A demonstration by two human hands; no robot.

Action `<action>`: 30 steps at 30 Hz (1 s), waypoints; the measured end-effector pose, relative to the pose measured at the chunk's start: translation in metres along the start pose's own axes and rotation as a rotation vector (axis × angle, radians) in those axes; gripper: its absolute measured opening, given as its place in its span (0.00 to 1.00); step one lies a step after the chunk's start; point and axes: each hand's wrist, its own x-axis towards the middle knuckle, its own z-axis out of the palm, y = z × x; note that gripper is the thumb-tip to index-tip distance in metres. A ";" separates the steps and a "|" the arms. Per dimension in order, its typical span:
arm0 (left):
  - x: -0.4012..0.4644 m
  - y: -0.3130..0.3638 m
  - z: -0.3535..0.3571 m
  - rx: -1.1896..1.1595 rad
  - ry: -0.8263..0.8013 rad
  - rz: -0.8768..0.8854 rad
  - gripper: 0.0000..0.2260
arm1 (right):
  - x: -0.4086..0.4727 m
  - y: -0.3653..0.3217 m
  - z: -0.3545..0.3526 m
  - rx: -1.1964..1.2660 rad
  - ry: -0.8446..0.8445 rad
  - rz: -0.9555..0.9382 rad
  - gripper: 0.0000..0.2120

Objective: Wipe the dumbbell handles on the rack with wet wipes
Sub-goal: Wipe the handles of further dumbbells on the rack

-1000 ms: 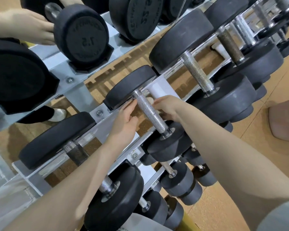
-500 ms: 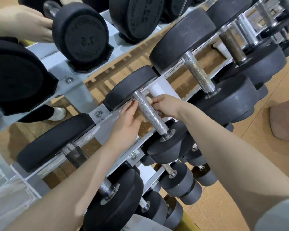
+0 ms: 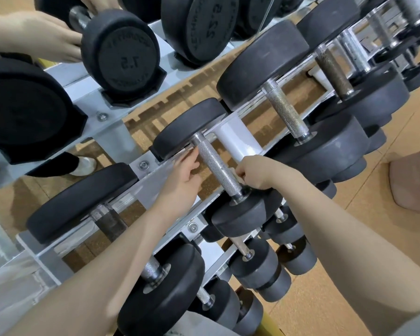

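A person reaches both bare arms toward a grey metal rack (image 3: 155, 175) of black dumbbells. The middle dumbbell's knurled steel handle (image 3: 217, 163) lies between the hands. The left hand (image 3: 183, 180), fingers loosely curled, touches the handle's left side. The right hand (image 3: 257, 174) is clenched against its near right side; whether it holds a wipe cannot be told
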 end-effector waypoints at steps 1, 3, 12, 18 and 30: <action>0.000 -0.002 0.001 -0.022 -0.010 -0.014 0.26 | -0.002 0.002 0.003 -0.005 0.038 -0.003 0.15; -0.001 -0.008 0.004 -0.043 -0.023 -0.030 0.26 | -0.006 0.008 0.006 0.056 0.074 -0.011 0.17; -0.013 -0.005 0.018 -0.051 -0.019 -0.030 0.25 | -0.019 0.001 0.010 0.261 0.339 -0.073 0.09; -0.026 -0.002 0.021 -0.038 0.028 -0.015 0.24 | -0.031 -0.009 0.017 0.101 0.208 0.036 0.18; -0.037 -0.010 0.001 -0.062 0.162 -0.022 0.19 | 0.005 -0.045 0.011 0.590 0.733 0.157 0.11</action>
